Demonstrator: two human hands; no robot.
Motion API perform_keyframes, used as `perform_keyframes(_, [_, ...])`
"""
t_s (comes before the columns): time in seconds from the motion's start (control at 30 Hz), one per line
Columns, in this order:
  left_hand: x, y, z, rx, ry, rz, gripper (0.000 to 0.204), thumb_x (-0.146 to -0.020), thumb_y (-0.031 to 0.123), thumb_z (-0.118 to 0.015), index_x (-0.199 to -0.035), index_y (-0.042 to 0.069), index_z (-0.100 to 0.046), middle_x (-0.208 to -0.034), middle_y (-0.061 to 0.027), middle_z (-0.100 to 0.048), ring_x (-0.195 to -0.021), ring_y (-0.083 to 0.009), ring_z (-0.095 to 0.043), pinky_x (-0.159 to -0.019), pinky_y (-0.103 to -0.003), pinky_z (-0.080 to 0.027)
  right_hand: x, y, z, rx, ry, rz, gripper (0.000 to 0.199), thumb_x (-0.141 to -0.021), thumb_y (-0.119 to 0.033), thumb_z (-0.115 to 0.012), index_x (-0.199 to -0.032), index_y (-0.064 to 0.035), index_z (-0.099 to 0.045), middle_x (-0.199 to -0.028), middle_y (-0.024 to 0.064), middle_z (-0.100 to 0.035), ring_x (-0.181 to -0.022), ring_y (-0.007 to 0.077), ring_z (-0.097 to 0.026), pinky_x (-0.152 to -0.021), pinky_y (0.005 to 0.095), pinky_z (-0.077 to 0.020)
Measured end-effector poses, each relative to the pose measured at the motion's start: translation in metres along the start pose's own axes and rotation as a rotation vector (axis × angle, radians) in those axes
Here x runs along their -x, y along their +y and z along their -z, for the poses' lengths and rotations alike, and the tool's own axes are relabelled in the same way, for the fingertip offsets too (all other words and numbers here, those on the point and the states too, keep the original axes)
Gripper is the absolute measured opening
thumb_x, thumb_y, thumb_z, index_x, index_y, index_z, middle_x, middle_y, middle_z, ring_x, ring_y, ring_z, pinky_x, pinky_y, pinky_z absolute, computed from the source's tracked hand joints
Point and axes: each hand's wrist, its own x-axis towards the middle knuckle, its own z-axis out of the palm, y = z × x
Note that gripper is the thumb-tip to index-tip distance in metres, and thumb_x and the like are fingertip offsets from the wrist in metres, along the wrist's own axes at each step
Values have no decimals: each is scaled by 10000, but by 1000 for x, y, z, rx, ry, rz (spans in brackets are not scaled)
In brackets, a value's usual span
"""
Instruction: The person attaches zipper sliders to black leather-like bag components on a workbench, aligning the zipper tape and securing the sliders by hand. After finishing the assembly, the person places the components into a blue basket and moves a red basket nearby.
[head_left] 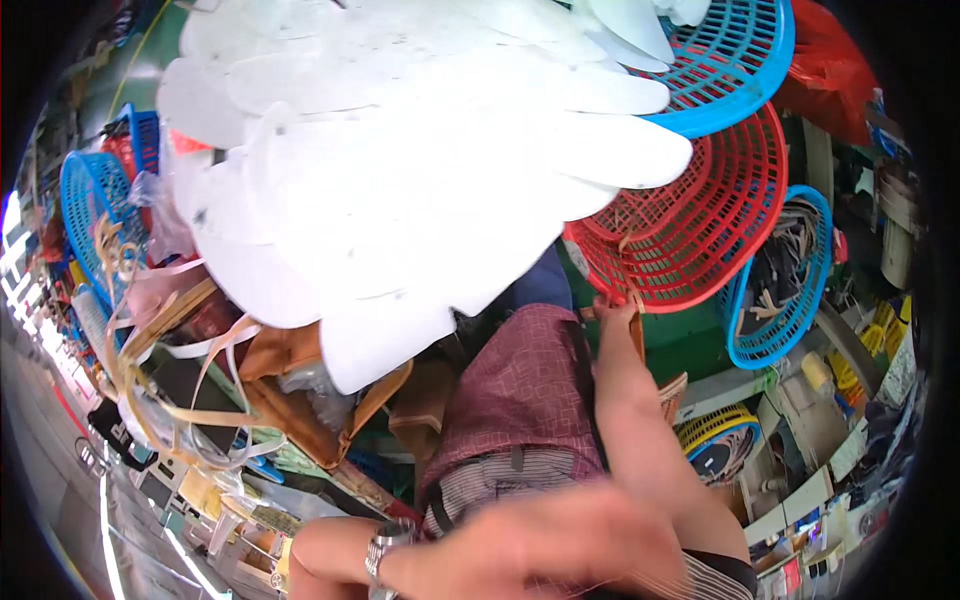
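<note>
My left hand (pixel 560 530) crosses in front of my body at the bottom, smeared by motion, so its fingers cannot be read. A metal-banded watch (pixel 388 550) is on that wrist. My right hand (pixel 613 310) reaches to the near rim of a red plastic basket (pixel 690 240), its fingers drawn together there. A narrow tan strip (pixel 638 335) shows beside those fingers; whether they grip it or the rim is unclear. White, overexposed sheet pieces with rounded ends (pixel 400 180) are spread in a broad layered pile before me, partly covering the basket.
A blue basket (pixel 745 90) stands beyond the red one, and another blue basket (pixel 790 290) with dark contents lies right. On the left are tan straps (pixel 130 370), an orange-brown open bag (pixel 300 400) with clear plastic inside, and a blue basket (pixel 90 210).
</note>
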Motion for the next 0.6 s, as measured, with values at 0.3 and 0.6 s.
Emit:
perform_keyframes(0.3, [4, -82, 95, -207, 440, 685, 308, -946, 243, -484, -1140, 13, -552, -1065, -63, -590, -965, -119, -532, -843, -262, -422, 36, -17, 1, -19, -212, -73, 353, -839, -266, -590, -1150, -107, -538, -1127, 52, -596, -1025, 250, -561, -842, 402, -462])
perform_keyframes(0.6, [-99, -175, 87, -668, 575, 342, 652, -796, 362, -678, -1281, 23, -404, -1177, -118, -546, -1104, -191, -512, -927, -323, -408, 170, -179, 14, 205, -419, 223, 471, -695, -129, -507, -1149, -2, -506, -1106, 143, -587, -1019, 306, -572, -933, 450, -450])
